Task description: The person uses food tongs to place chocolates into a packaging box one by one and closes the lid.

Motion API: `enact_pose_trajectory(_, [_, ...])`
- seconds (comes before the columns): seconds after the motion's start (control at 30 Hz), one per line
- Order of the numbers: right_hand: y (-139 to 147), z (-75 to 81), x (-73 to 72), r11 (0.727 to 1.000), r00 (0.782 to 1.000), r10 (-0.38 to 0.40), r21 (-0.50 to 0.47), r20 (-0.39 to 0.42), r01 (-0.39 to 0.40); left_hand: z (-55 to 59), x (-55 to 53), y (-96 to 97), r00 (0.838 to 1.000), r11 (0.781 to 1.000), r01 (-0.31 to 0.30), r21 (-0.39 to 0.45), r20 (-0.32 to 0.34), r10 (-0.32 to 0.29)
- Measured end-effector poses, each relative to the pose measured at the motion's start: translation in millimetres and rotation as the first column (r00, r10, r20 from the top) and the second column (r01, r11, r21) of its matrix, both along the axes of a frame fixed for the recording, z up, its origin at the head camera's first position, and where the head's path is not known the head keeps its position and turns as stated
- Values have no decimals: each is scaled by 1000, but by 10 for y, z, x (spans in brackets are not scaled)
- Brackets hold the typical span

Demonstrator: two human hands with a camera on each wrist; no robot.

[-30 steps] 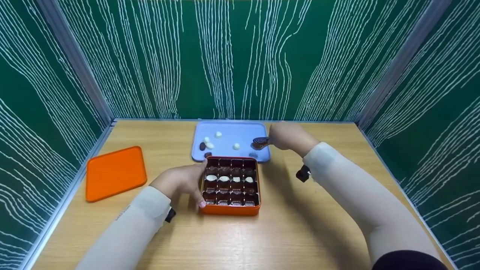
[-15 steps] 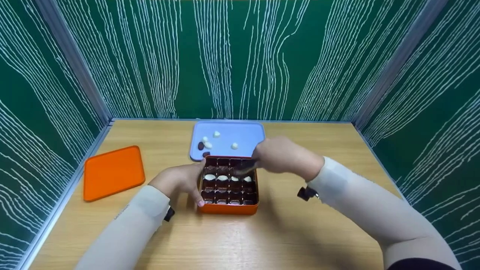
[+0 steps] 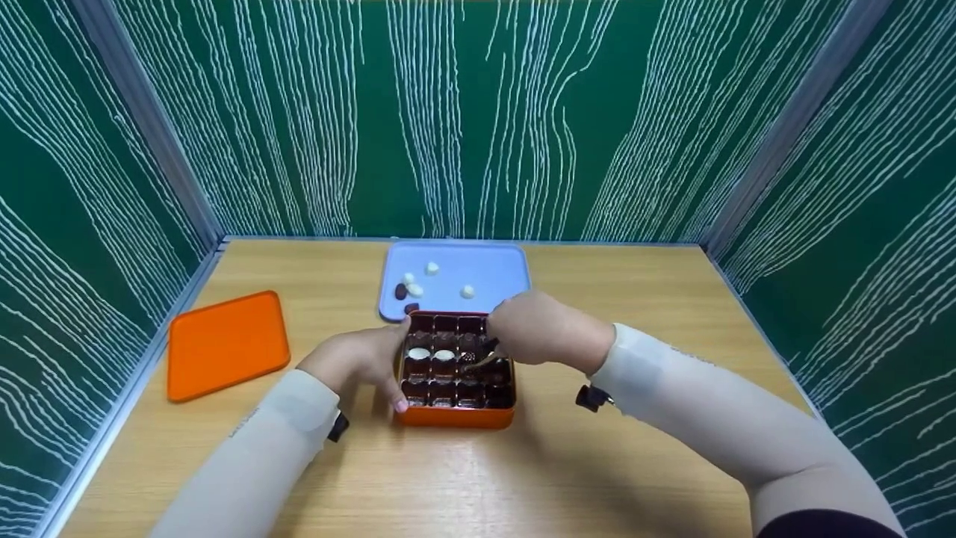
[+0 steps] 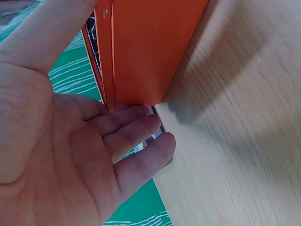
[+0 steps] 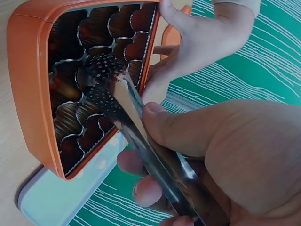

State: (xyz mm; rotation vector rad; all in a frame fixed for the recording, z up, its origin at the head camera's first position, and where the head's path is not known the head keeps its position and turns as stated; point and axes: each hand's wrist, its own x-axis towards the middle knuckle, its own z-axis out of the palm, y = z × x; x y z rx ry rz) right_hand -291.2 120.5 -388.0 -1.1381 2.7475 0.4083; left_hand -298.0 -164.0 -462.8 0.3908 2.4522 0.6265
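Observation:
An orange box (image 3: 455,418) with a dark brown compartment insert stands in the middle of the table. My left hand (image 3: 366,362) grips its left side, thumb at the front corner and fingers at the back one; the left wrist view shows these fingers (image 4: 141,162) reaching past the orange wall (image 4: 146,52). With my right hand (image 3: 549,329) I hold metal tongs (image 5: 146,136), perforated heads (image 5: 106,68) down among the compartments. Whether they pinch a piece cannot be seen. Two white oval pieces (image 3: 432,355) show in the third row; brown pieces (image 3: 420,340) lie in the row behind.
A pale blue tray (image 3: 497,261) lies behind the box, bearing several white pieces (image 3: 467,291) and two dark brown ones (image 3: 401,291). An orange lid (image 3: 228,345) rests on the table at the left. Green walls with white lines enclose the table.
My right hand has brought the tongs from over the tray toward me and down into the box. They now cover the right part of the white row. My left hand stays at the box.

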Motion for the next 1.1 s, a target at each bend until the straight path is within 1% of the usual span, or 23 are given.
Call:
enact_pose_trajectory(0.17, [-113,-4,15,997,999,13,71,-34,-11,-4,-4,-9,1000,1000,-5,8,5,5])
enact_pose_trajectory(0.33, [-238,5,41,988,997,41,154,-60,-32,1,-2,-6,1000,1000,-3,9,3,3])
enact_pose_trajectory(0.43, [-279,2,45,981,997,35,193,-62,-23,-2,-3,-2,1000,1000,6,3,-10,-6])
enact_pose_trajectory(0.53, [-282,14,44,978,999,3,207,-41,6,-3,-4,4,1000,1000,12,-6,-20,-13])
enact_pose_trajectory(0.63, [-261,56,39,980,1000,-13,198,-27,18,-6,-4,5,1000,1000,8,-10,-19,-8])
enact_pose_trajectory(0.7, [-231,115,23,983,1000,-28,180,-11,29,-8,-7,6,1000,1000,7,-9,-17,-7])
enact_pose_trajectory(0.8, [-168,220,-37,990,996,-71,123,47,64,-4,-8,6,1000,1000,8,-7,-15,-8])
enact_pose_trajectory(0.9, [-90,298,-132,993,988,-110,44,113,105,5,-4,5,1000,1000,8,-4,-13,-8])
enact_pose_trajectory(1.0, [-24,311,-198,993,984,-118,-10,133,120,7,-1,1,1000,1000,7,-4,-14,-7])
enact_pose_trajectory(1.1, [-4,274,-217,992,981,-127,-8,147,130,-1,1,-3,1000,1000,7,-2,-15,-7])
